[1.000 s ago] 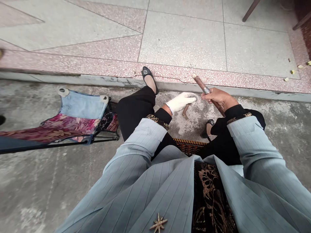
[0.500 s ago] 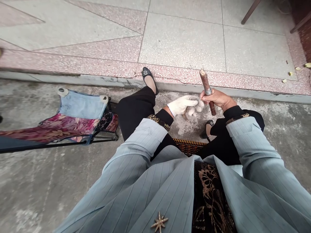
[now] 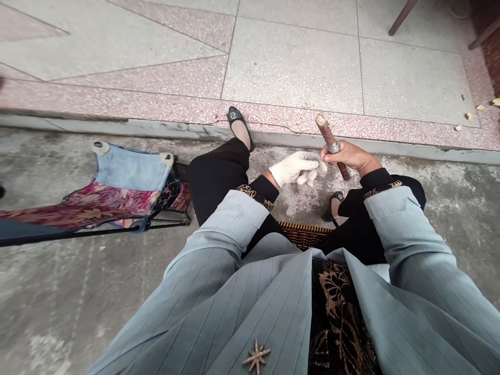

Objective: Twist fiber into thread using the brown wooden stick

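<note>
My right hand (image 3: 353, 155), bare, is closed around a short brown wooden stick (image 3: 325, 130) with a pale cut end. The stick tilts up and to the left. Silvery wire (image 3: 334, 148) is wound round its middle, just by my right thumb and forefinger. My left hand (image 3: 297, 167) wears a white knitted glove and pinches a thin loose part of the wire close to the right fingertips. Below the gloved fingers a small piece of wood (image 3: 296, 188) partly shows; whether the glove touches it, I cannot tell.
A folding lounger (image 3: 117, 200) with blue and floral fabric stands on the concrete at left. Ahead runs a raised terrazzo step (image 3: 292, 67), my left shoe (image 3: 236, 117) at its edge. A woven seat edge (image 3: 304, 234) shows between my legs. Chair legs (image 3: 402, 18) stand far right.
The stick has turned in my right hand, its upper end leaning further left and its lower end shifting right. My left hand has hardly moved.
</note>
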Demonstrator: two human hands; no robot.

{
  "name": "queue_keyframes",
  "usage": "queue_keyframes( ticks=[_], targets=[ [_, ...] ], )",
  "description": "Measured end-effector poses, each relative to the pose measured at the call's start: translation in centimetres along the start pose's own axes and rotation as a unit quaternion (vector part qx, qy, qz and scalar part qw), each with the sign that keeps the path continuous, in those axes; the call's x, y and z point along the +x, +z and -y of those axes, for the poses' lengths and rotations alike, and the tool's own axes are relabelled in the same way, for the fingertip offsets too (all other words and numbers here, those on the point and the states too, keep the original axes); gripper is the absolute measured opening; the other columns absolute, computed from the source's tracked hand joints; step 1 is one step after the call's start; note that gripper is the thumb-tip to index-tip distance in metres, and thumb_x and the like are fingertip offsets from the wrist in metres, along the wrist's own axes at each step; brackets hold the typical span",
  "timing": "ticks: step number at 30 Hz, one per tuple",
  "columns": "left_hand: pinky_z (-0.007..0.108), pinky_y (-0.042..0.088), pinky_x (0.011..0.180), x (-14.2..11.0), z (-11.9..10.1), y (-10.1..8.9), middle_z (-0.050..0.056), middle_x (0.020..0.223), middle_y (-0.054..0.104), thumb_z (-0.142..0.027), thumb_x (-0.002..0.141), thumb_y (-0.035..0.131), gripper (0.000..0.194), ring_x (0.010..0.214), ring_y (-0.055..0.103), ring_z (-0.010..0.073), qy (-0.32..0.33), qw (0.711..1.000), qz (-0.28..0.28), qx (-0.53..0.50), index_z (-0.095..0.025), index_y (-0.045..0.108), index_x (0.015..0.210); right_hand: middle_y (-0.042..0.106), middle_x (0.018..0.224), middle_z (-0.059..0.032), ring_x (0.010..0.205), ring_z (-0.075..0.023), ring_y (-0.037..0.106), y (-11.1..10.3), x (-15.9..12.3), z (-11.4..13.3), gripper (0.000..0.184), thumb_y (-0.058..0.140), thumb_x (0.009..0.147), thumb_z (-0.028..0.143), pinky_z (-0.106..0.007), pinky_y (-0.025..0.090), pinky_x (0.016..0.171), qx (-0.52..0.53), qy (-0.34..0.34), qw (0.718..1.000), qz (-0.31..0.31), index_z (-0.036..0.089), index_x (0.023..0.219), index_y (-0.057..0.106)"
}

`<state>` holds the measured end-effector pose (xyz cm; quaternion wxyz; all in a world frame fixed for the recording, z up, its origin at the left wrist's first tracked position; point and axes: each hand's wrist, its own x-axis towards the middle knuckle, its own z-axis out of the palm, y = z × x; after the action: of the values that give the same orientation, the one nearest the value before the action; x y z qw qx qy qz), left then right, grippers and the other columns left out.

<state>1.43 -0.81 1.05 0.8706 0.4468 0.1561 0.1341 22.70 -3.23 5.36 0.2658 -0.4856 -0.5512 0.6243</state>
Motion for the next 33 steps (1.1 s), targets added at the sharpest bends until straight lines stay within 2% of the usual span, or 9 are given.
queue_keyframes(
  ticks=[5,10,16,20,22,27,30,33],
  targets=[
    [0.020,0.049,0.045,0.0,-0.7,0.6,0.007,0.067,0.069,-0.031,0.077,0.074,0.026,0.047,0.063,0.0111,0.031,0.994,-0.061,0.081,-0.007,0.067,0.086,0.051,0.056,0.0044,0.051,-0.0081,0.042,-0.2,0.0,-0.1,0.013,0.071,0.068,0.023,-0.025,0.031,0.055,-0.032,0.031,0.999,-0.001,0.014,0.077,0.067],
    [0.026,0.057,0.062,0.3,-0.4,0.5,0.008,0.077,0.071,-0.026,0.078,0.074,0.021,0.063,0.069,0.0140,0.059,0.987,-0.070,0.135,-0.009,0.064,0.084,0.051,0.056,0.0034,0.049,-0.0076,0.041,-0.2,-0.3,-0.1,0.012,0.073,0.067,0.021,-0.024,0.030,0.052,-0.034,0.059,0.998,0.019,0.013,0.074,0.067],
    [0.029,0.057,0.064,0.6,0.2,0.7,0.007,0.072,0.069,-0.023,0.079,0.069,0.015,0.068,0.070,0.0169,0.077,0.985,-0.087,0.128,-0.010,0.062,0.081,0.053,0.055,0.0023,0.048,-0.0077,0.043,-0.3,-0.2,-0.6,0.015,0.077,0.066,0.019,-0.022,0.034,0.049,0.010,0.089,0.995,0.036,0.013,0.074,0.066],
    [0.029,0.056,0.070,0.9,0.4,0.7,0.006,0.077,0.069,-0.023,0.078,0.068,0.013,0.069,0.068,0.0138,0.154,0.974,-0.134,0.093,-0.011,0.063,0.081,0.048,0.047,0.0040,0.044,-0.0079,0.041,-0.8,0.2,-1.6,0.018,0.077,0.065,0.018,-0.022,0.035,0.045,0.058,0.130,0.990,0.025,0.014,0.072,0.061],
    [0.029,0.056,0.070,1.0,0.5,0.6,0.004,0.075,0.068,-0.023,0.077,0.068,0.013,0.068,0.067,0.0132,0.172,0.972,-0.148,0.061,-0.012,0.062,0.081,0.045,0.046,0.0048,0.043,-0.0074,0.039,-0.9,0.4,-2.0,0.019,0.075,0.065,0.017,-0.021,0.034,0.044,0.082,0.142,0.986,0.012,0.015,0.070,0.058],
    [0.028,0.055,0.057,1.0,0.4,0.8,0.001,0.069,0.063,-0.028,0.080,0.064,0.016,0.055,0.062,0.0118,0.169,0.976,-0.134,-0.014,-0.014,0.056,0.082,0.040,0.046,0.0066,0.041,-0.0049,0.033,-0.9,0.5,-1.8,0.024,0.071,0.068,0.014,-0.019,0.033,0.041,0.172,0.158,0.972,-0.034,0.017,0.065,0.048],
    [0.025,0.052,0.051,0.8,0.4,0.9,-0.003,0.062,0.058,-0.032,0.084,0.062,0.018,0.049,0.059,0.0103,0.182,0.972,-0.147,-0.020,-0.015,0.056,0.087,0.038,0.045,0.0064,0.040,-0.0045,0.031,-0.5,0.6,-1.7,0.027,0.069,0.068,0.013,-0.019,0.033,0.040,0.195,0.177,0.960,-0.099,0.018,0.060,0.043],
    [0.022,0.048,0.046,0.7,0.4,1.1,-0.006,0.058,0.054,-0.034,0.087,0.062,0.020,0.044,0.055,0.0084,0.179,0.971,-0.157,-0.013,-0.016,0.057,0.091,0.039,0.042,0.0049,0.039,-0.0057,0.032,-0.2,0.9,-1.8,0.026,0.067,0.067,0.010,-0.020,0.032,0.037,0.162,0.190,0.953,-0.173,0.019,0.059,0.044]
  ],
)
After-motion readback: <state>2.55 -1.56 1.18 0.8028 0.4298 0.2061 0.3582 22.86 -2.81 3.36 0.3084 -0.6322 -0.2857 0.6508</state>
